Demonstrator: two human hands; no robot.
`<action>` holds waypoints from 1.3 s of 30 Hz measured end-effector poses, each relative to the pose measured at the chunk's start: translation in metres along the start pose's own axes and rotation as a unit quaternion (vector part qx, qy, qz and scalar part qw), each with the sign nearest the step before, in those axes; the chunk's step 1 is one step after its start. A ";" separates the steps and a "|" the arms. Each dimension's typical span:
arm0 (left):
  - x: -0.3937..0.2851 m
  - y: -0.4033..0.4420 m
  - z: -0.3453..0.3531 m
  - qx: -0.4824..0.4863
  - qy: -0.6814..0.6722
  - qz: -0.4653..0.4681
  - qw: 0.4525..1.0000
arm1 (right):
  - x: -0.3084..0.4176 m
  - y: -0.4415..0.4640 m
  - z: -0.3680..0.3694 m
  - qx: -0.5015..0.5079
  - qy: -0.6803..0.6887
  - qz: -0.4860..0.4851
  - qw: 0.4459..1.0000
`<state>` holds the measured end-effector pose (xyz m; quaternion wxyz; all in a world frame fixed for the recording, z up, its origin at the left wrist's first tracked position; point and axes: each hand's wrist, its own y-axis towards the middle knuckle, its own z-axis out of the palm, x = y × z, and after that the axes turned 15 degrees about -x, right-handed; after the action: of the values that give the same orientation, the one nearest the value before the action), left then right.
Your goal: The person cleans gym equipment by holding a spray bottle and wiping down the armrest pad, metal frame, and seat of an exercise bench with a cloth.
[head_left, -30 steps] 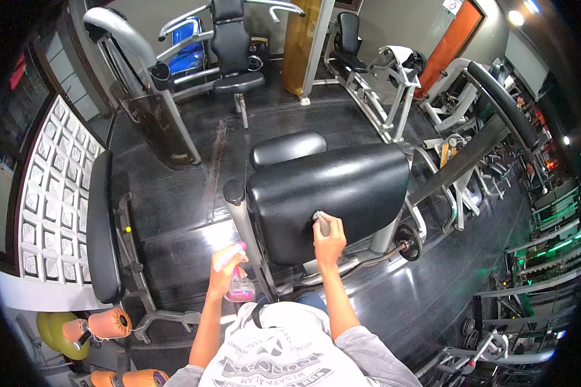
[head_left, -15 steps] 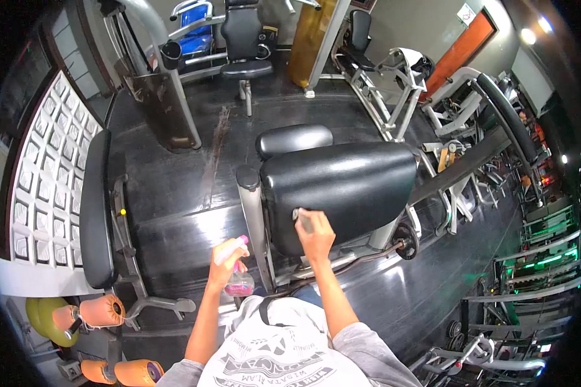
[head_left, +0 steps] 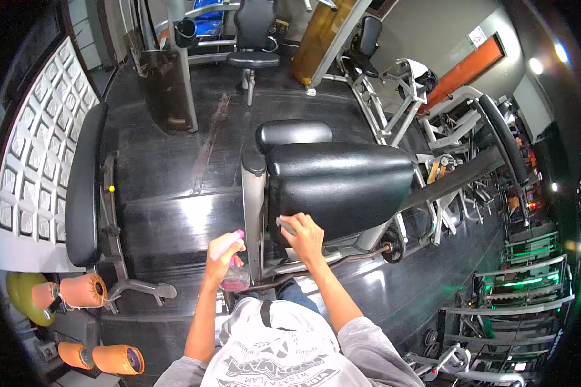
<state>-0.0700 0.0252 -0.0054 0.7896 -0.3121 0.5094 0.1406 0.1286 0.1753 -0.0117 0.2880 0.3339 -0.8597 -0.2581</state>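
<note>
Left hand [head_left: 223,253] grasps the spray bottle [head_left: 237,279] by its neck, upright beside the pad [head_left: 342,184], likely keeping the trigger within reach. Right hand [head_left: 305,237] pinches a grey cloth [head_left: 286,226] at the pad's near-left corner, apparently bunched for control. Shirt [head_left: 281,355] reads "WISATA ALAM"; bottle lettering illegible.

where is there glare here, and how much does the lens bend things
In the head view, a pale sheen streaks the large black pad, and a white reflection washes out part of the floor left of it in the picture; in the head view, fisheye distortion bends the room toward the edges, with corners falling to black; in the head view, lamps at upper right are blown out.
</note>
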 end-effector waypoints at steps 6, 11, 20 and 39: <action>0.005 -0.007 -0.009 -0.004 0.002 0.008 1.000 | 0.035 0.062 0.013 -0.058 0.000 0.070 0.996; 0.003 -0.008 -0.017 -0.018 0.010 0.012 1.000 | 0.034 0.032 0.019 0.008 -0.052 0.037 0.998; 0.009 -0.001 -0.021 0.000 0.020 -0.003 1.000 | 0.034 0.065 0.018 0.052 -0.078 -0.047 0.994; 0.007 0.007 -0.029 0.009 0.032 -0.019 0.999 | 0.003 -0.026 -0.011 -0.059 -0.039 0.076 0.995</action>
<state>-0.0916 0.0113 -0.0230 0.7783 -0.3188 0.5295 0.1110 0.1448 0.1539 -0.0195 0.2919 0.2400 -0.8765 -0.2983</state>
